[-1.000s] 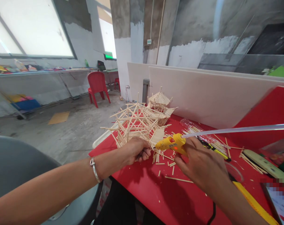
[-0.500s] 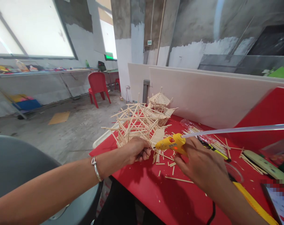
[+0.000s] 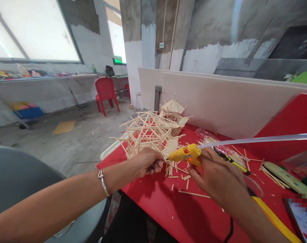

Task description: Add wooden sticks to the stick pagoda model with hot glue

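Observation:
My right hand is wrapped round a yellow hot glue gun, with a long clear glue stick out of its back and a small red light lit. The gun's nozzle meets the fingertips of my left hand. Those fingers are pinched together in front of a wooden stick model; what they hold is too small and hidden to make out. Behind it stands a smaller stick pavilion with a pointed roof. Short cut sticks lie scattered under the gun.
The red table carries a plastic bag of sticks, a yellow-black cutter, a light green case and a phone-like device. White boards lean behind. A red chair stands on the floor at the left.

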`<state>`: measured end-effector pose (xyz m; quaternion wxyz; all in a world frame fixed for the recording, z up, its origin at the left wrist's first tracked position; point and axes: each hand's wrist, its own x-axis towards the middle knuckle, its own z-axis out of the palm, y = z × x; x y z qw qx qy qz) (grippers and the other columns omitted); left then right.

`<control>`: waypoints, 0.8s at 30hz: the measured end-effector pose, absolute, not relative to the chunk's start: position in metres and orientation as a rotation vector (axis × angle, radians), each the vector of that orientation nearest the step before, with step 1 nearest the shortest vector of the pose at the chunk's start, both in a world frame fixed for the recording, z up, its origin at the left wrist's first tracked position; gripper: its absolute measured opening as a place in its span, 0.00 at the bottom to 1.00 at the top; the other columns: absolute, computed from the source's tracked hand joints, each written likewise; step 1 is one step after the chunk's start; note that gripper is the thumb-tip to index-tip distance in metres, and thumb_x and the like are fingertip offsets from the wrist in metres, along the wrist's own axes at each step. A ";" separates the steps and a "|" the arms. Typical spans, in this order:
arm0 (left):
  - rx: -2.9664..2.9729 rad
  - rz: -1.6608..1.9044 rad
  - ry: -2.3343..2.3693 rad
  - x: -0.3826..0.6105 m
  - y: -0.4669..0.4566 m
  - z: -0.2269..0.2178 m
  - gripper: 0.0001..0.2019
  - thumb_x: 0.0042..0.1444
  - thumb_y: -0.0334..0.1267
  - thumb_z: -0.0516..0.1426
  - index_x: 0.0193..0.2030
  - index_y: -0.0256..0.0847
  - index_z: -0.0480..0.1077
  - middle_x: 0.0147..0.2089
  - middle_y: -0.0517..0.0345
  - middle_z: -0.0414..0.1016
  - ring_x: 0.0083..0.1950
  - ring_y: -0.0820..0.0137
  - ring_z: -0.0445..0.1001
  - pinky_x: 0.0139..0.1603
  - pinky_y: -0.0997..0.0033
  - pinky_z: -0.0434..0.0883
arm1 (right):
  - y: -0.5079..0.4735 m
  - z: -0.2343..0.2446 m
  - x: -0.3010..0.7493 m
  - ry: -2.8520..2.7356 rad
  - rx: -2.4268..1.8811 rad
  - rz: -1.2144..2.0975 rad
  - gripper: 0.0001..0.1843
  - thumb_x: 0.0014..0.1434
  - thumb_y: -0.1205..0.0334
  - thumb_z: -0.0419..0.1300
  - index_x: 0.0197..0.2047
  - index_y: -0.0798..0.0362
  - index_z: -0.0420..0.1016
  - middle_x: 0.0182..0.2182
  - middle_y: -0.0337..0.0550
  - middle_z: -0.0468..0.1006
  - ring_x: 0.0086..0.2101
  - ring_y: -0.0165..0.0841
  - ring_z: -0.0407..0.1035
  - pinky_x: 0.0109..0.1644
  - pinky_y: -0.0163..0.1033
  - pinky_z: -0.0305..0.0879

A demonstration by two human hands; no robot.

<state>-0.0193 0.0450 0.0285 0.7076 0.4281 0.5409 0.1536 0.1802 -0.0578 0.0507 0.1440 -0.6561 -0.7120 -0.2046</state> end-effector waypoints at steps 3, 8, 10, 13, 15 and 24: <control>0.950 0.338 1.207 -0.019 0.044 0.030 0.12 0.52 0.31 0.54 0.18 0.36 0.67 0.13 0.60 0.66 0.13 0.78 0.61 0.14 0.79 0.55 | -0.058 0.051 0.180 -2.039 -1.900 -0.591 0.06 0.57 0.56 0.53 0.36 0.49 0.65 0.33 0.39 0.73 0.23 0.28 0.65 0.25 0.37 0.52; 0.937 0.376 1.202 -0.019 0.043 0.032 0.08 0.52 0.30 0.53 0.24 0.35 0.70 0.15 0.60 0.68 0.13 0.78 0.62 0.14 0.78 0.55 | -0.059 0.050 0.180 -2.048 -1.892 -0.606 0.07 0.58 0.56 0.53 0.37 0.49 0.65 0.33 0.38 0.73 0.24 0.28 0.67 0.25 0.37 0.52; 0.934 0.381 1.201 -0.019 0.043 0.032 0.08 0.52 0.30 0.54 0.23 0.36 0.70 0.15 0.60 0.68 0.13 0.77 0.62 0.14 0.78 0.55 | -0.059 0.051 0.179 -2.053 -1.892 -0.602 0.07 0.58 0.56 0.53 0.36 0.49 0.65 0.34 0.38 0.73 0.24 0.29 0.67 0.25 0.37 0.52; 0.946 0.355 1.204 -0.019 0.044 0.031 0.11 0.52 0.31 0.55 0.19 0.36 0.68 0.14 0.60 0.67 0.13 0.78 0.61 0.13 0.79 0.54 | -0.060 0.051 0.179 -2.040 -1.913 -0.599 0.07 0.58 0.56 0.53 0.37 0.49 0.65 0.34 0.38 0.74 0.24 0.28 0.66 0.25 0.37 0.52; 0.948 0.338 1.196 -0.020 0.045 0.030 0.12 0.51 0.32 0.55 0.18 0.36 0.67 0.14 0.59 0.66 0.13 0.78 0.61 0.13 0.79 0.55 | -0.060 0.052 0.179 -2.047 -1.908 -0.594 0.07 0.59 0.56 0.53 0.37 0.49 0.65 0.34 0.38 0.73 0.25 0.28 0.66 0.25 0.36 0.52; 0.911 0.290 1.202 -0.018 0.047 0.031 0.13 0.50 0.33 0.54 0.15 0.36 0.66 0.13 0.58 0.66 0.12 0.78 0.61 0.13 0.80 0.56 | -0.063 0.052 0.180 -2.071 -1.887 -0.619 0.07 0.59 0.56 0.52 0.36 0.50 0.64 0.33 0.39 0.72 0.26 0.29 0.66 0.26 0.36 0.52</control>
